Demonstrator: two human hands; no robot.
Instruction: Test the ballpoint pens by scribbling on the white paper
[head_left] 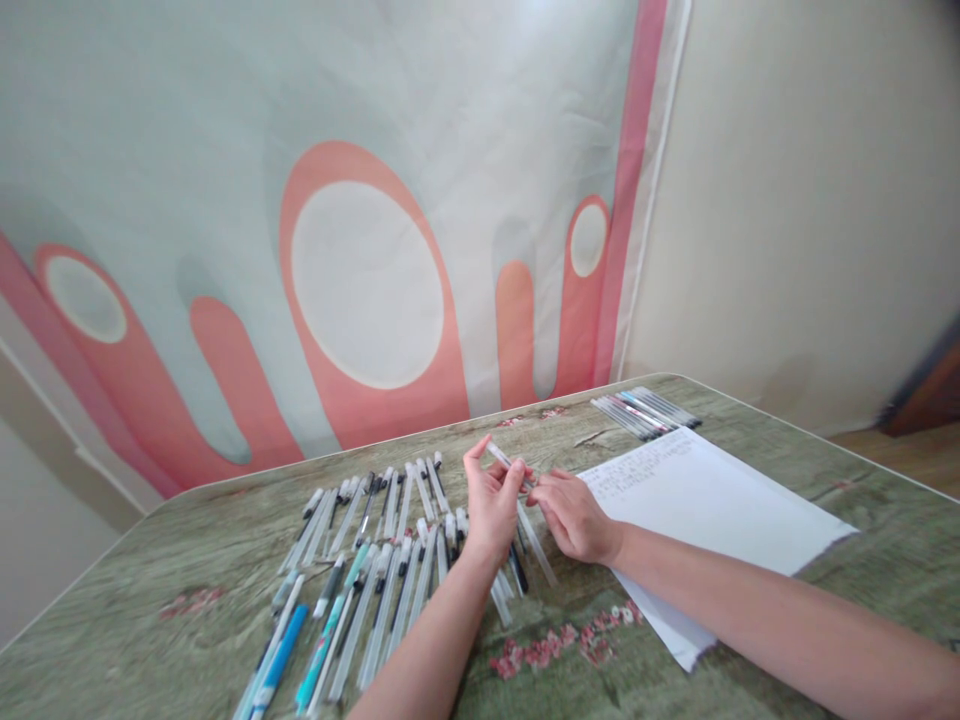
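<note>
Both hands meet over the middle of the table. My left hand (pixel 495 500) is closed on a thin clear pen (pixel 499 455), whose upper end sticks out past the thumb. Close at its right, my right hand (pixel 574 515) has its fingers pinched around the lower end of the same pen. Below the hands, a clear pen tube (pixel 538 545) lies on the wooden-patterned table (pixel 570 690). Rows of capped clear pens (pixel 390 590) spread to the left, some partly hidden by my left forearm.
White paper with handwriting (pixel 712 500) lies under and beyond my right forearm. Several thin refills (pixel 645 412) are lined up at the back right. A blue pen (pixel 281 655) and a teal pen (pixel 322 655) lie at the front left. A printed curtain (pixel 465 120) hangs behind.
</note>
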